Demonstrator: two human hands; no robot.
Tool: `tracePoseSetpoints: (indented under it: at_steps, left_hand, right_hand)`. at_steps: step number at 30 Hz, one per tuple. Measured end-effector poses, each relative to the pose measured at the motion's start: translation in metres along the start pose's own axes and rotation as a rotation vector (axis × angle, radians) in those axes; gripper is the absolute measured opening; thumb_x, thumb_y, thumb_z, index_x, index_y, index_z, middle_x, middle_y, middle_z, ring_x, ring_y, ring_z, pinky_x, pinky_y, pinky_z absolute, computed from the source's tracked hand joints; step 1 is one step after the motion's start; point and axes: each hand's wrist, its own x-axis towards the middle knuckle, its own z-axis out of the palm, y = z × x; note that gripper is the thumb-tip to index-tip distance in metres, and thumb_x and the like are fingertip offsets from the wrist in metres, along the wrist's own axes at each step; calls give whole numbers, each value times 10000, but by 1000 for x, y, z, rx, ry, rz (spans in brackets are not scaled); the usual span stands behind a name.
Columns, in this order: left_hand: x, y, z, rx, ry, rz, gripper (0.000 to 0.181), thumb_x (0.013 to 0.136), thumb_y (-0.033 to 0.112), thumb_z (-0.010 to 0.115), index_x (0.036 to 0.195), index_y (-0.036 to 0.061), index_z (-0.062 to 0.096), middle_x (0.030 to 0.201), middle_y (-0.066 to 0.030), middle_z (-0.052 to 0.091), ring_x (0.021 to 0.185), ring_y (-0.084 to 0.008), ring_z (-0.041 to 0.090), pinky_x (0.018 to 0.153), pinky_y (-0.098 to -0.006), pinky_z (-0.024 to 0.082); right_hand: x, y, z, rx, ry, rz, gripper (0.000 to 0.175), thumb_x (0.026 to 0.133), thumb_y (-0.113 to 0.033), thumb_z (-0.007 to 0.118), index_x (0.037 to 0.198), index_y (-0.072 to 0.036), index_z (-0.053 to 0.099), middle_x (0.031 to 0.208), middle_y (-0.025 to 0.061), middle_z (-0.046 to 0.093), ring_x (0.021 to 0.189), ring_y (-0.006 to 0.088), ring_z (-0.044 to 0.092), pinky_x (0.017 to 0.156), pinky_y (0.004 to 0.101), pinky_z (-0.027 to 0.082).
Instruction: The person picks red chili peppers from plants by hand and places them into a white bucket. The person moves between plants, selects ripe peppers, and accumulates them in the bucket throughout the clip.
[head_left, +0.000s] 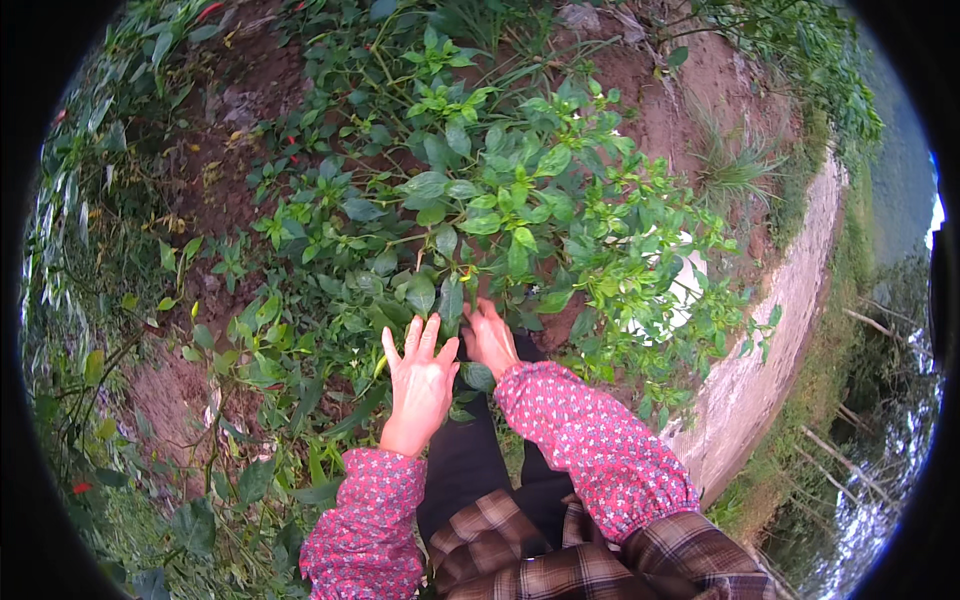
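Note:
A leafy chili pepper plant (480, 217) fills the ground before me. My left hand (416, 371) rests against its lower leaves, back up, with the fingers apart and nothing seen in them. Beside it, my right hand (491, 341) reaches into the foliage with curled fingers. Leaves and its own back hide the fingertips, so I cannot see whether it grips a stem or pepper. A pale green chili (381, 366) hangs just left of my left hand. Above both hands, broad dark leaves (421, 292) droop close to the fingers.
A white object (679, 289), perhaps a container, stands behind leaves at the right. Red chilies (81, 487) dot the plants at left. Reddish soil (240, 97) shows between rows. A pale path (765, 322) curves along the right, with a grassy bank (832, 367) beyond.

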Motion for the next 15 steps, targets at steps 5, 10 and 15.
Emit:
tracePoseSetpoints:
  at_steps: [5,10,15]
  left_hand:
    - [-7,61,-5,63,-105,305,292,726,113,560,1007,36,567,1229,-177,459,1195,-355,376,992,-592,195]
    - [-22,136,54,-41,-392,707,302,712,98,533,994,-12,545,1083,-156,533,1110,-299,471,955,-443,336]
    - [2,209,154,-499,-546,516,414,774,92,469,1180,16,468,1184,-156,496,1144,-326,440,952,-380,359]
  right_hand:
    - [-108,26,-44,311,-255,96,239,713,-6,581,952,-2,564,851,191,576,810,360,574,695,403,464]
    - [-175,74,-105,303,-159,135,210,695,2,554,905,-9,566,831,195,573,795,383,568,663,424,463]
    - [-212,139,-189,221,69,337,155,696,-25,550,841,8,593,813,197,565,801,390,555,700,415,457]
